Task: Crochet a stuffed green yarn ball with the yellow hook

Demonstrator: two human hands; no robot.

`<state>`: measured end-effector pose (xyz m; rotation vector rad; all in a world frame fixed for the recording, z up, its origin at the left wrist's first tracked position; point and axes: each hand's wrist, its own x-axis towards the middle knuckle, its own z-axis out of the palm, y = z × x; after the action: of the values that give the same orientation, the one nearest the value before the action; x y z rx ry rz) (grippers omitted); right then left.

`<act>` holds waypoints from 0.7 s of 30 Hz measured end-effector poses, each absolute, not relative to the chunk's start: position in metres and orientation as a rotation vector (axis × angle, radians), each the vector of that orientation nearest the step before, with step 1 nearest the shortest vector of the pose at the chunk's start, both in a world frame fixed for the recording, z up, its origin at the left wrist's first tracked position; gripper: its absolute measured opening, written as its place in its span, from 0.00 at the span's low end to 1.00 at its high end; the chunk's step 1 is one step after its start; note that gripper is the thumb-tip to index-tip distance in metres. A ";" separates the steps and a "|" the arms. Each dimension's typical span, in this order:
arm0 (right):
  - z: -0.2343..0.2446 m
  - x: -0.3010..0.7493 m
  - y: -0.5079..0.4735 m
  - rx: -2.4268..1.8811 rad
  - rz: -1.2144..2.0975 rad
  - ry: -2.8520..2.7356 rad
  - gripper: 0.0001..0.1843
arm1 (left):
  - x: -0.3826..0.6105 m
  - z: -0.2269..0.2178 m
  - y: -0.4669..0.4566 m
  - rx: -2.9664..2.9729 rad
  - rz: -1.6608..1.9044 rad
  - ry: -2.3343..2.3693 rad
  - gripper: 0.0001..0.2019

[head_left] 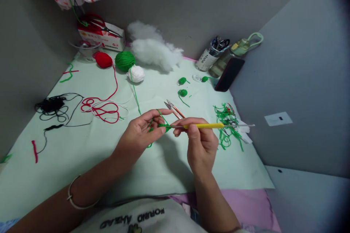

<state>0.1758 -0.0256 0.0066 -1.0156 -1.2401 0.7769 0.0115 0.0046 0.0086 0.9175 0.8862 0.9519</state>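
Note:
My right hand (201, 143) is closed around the yellow handle of a crochet hook (209, 126), whose thin metal end points left. My left hand (144, 127) pinches a small piece of green crochet (168, 128), and the hook's tip meets it there. Over the raised left index finger runs a strand of green yarn, which leads back toward the green yarn ball (125, 60). Part of the green piece is hidden behind the left fingers. Just beyond both hands lie thread snips (175, 109) with orange handles, touched by neither hand as far as I can see.
Red (104, 59) and white yarn balls (136, 74) stand at the back, near white stuffing (155, 51). Loose black yarn (51, 106) and red yarn (101, 109) lie left; green scraps (228, 123) lie right. A phone (229, 74) leans beside a bottle (242, 47).

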 end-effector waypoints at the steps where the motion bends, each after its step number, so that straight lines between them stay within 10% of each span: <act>1: 0.006 0.176 -0.027 -1.035 0.689 -1.314 0.11 | 0.012 0.008 0.004 0.945 0.967 0.914 0.17; 21: 0.000 0.177 -0.031 -0.980 0.226 -1.704 0.17 | 0.017 0.015 0.000 0.985 1.054 1.008 0.21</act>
<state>0.1772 -0.0310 -0.0004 -0.9797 -1.7044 0.2263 0.0165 0.0003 0.0151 0.9848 1.0076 1.0544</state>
